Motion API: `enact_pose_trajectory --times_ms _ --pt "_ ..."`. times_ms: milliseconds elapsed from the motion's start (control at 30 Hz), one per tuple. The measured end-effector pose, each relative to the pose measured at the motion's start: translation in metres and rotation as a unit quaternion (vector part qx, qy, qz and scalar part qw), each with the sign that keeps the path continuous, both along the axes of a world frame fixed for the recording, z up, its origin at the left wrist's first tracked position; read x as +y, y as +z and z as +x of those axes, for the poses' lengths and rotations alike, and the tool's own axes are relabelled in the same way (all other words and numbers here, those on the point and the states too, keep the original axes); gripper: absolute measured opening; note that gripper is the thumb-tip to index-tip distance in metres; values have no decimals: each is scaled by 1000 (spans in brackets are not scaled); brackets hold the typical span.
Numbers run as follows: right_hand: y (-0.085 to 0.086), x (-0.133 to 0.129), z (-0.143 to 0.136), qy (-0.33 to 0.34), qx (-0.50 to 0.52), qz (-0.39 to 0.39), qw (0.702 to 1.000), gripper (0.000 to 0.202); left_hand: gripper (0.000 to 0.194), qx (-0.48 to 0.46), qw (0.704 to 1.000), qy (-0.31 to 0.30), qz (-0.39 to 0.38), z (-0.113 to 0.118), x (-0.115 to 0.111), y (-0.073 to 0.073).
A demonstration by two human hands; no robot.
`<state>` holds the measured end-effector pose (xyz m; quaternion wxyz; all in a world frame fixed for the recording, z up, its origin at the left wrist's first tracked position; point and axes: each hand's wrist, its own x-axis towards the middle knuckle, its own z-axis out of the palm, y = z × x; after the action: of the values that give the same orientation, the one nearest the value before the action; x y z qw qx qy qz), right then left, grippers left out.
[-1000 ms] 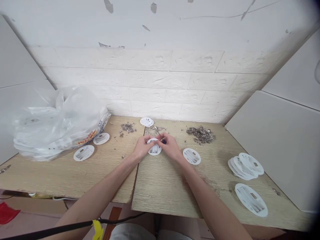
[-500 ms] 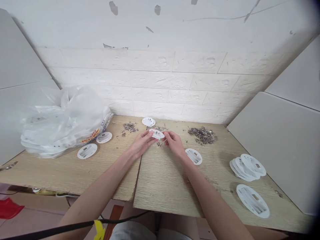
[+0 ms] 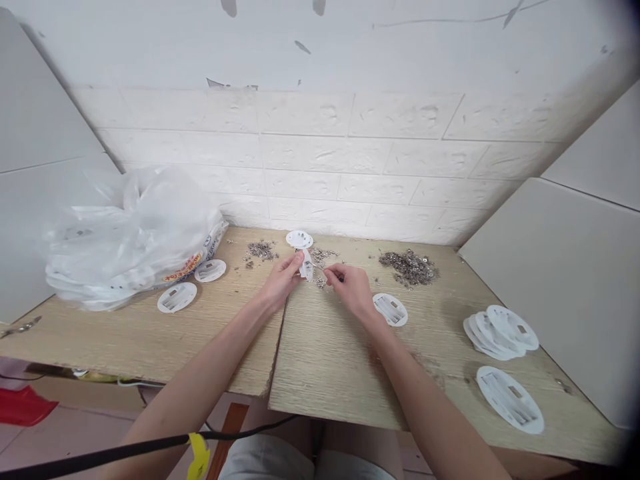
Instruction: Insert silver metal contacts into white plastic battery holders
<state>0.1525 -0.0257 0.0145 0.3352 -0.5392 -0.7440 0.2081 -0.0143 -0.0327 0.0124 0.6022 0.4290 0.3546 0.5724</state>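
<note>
My left hand (image 3: pixel 283 280) grips a white oval plastic piece (image 3: pixel 307 265), tilted on edge above the wooden table. Just right of it, my right hand (image 3: pixel 350 285) is closed in a pinch, apart from the piece; whatever its fingertips hold is too small to name. Behind the held piece lies another white oval piece (image 3: pixel 299 239) with small metal parts on it. Small metal parts (image 3: pixel 323 255) are scattered behind and between my hands. A white oval piece with slots (image 3: pixel 391 310) lies by my right wrist.
Larger metal pile (image 3: pixel 409 267) at right, smaller pile (image 3: pixel 262 251) at left. A stack of white ovals (image 3: pixel 500 332) and a single one (image 3: pixel 510 399) lie far right. Plastic bag (image 3: pixel 135 240) and two ovals (image 3: pixel 177 297) stand left. A black cable (image 3: pixel 150 448) crosses the lower left.
My right hand has let go of the white oval piece and moved slightly right. The piece has been turned from lying crosswise to upright in my left hand. The view has shifted slightly.
</note>
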Motion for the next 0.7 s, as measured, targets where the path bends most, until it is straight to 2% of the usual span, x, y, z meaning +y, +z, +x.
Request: enact_pose_trajectory --times_ms 167,300,433,700 --pt "3 -4 -1 -20 -53 36 998 27 43 16 1000 -4 22 1 0 -2" --pt "4 -8 -3 -44 -121 67 989 26 47 52 999 5 10 2 -1 -3" --pt "3 -12 -6 -37 -175 105 978 26 50 93 996 18 4 1 -1 -4" --pt "9 -11 -3 -55 -163 95 981 28 47 9 1000 23 8 1 1 -2"
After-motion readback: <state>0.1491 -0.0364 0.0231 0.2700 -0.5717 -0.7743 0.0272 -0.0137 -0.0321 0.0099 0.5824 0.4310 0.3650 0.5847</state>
